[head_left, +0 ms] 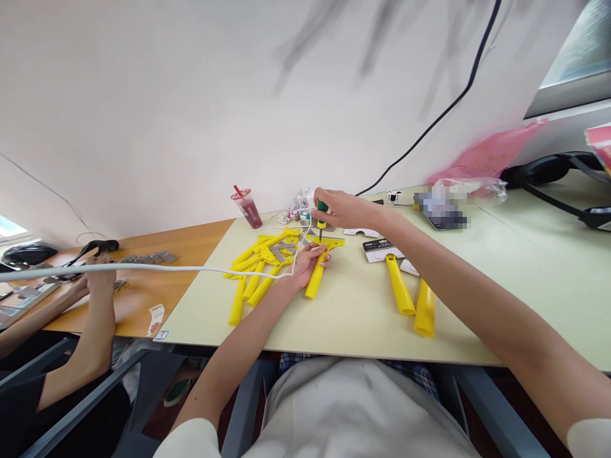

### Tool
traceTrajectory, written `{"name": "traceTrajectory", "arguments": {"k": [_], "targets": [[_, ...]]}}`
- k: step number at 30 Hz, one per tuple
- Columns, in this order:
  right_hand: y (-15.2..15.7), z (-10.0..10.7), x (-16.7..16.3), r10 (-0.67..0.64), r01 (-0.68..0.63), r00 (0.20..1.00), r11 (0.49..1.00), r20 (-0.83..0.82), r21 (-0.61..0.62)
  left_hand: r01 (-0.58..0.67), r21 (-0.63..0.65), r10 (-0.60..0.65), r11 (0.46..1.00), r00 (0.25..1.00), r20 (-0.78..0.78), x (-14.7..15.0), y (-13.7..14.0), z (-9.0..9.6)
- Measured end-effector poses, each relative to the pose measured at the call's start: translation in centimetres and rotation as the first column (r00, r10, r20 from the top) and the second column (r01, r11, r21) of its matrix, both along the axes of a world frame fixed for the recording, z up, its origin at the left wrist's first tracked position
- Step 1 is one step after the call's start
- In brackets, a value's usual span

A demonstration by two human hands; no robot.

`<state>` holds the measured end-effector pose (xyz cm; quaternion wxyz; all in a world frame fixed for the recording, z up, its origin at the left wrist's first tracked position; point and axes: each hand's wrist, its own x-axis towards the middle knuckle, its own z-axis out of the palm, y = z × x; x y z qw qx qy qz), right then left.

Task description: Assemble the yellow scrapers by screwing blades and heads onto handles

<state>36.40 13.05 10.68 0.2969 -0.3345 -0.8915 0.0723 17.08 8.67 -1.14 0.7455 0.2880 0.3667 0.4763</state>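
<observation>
My left hand [305, 266] is closed around a yellow scraper [315, 280], its tube-shaped handle pointing toward me and its wide head facing the wall. My right hand [334, 207] grips a green and yellow screwdriver [321, 224] held upright, its shaft pointing down at the scraper's head. Whether the tip sits in a screw is too small to tell. Left of my left hand lies a pile of yellow scrapers [255, 261], some with grey blades. Under my right forearm are two yellow handles, one [400, 287] beside the other [424, 313], near a black-and-white card [377, 249].
A red drink cup [251, 213] with a straw stands by the wall. One white cable [200, 268] crosses in front of my left arm. At right lie a blurred-out item [443, 213], a pink bag [491, 156] and a black headset [548, 184]. A co-worker's arm [98, 312] is at left.
</observation>
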Motion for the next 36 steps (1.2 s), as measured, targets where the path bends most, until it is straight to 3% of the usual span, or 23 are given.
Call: {"name": "traceTrajectory", "arguments": {"k": [3, 6, 9, 17, 25, 31, 36], "targets": [[0.2, -0.2, 0.1, 0.093, -0.094, 0.995, 0.995, -0.042, -0.032, -0.005, -0.002, 0.005, 1.0, 1.0, 0.001, 0.0, 0.1, 0.0], [0.3, -0.1, -0.2, 0.19, -0.189, 0.977, 0.982, -0.102, 0.013, -0.001, 0.01, 0.001, 1.0, 1.0, 0.011, -0.1, 0.2, -0.3], [0.2, 0.1, -0.5, 0.213, -0.211, 0.972, 0.977, -0.102, 0.032, 0.009, 0.042, -0.011, 0.999, 0.999, 0.04, -0.3, 0.2, -0.5], [0.3, -0.3, -0.2, 0.104, -0.104, 0.995, 0.99, 0.0, 0.092, 0.001, 0.006, -0.001, 1.0, 1.0, 0.03, 0.0, -0.2, -0.2], [-0.4, 0.9, 0.3, 0.147, -0.149, 0.989, 0.981, -0.024, -0.124, -0.016, -0.004, 0.016, 1.0, 0.999, 0.029, -0.1, -0.4, 0.4], [-0.8, 1.5, -0.1, 0.094, -0.095, 0.995, 0.995, 0.031, 0.006, -0.039, -0.008, 0.039, 0.999, 0.999, 0.003, 0.2, -0.7, 0.8], [-1.2, 1.2, -0.2, -0.049, 0.042, 0.992, 0.997, 0.116, 0.058, -0.024, -0.003, 0.024, 1.0, 1.0, 0.009, 0.1, -0.7, 0.7]]}}
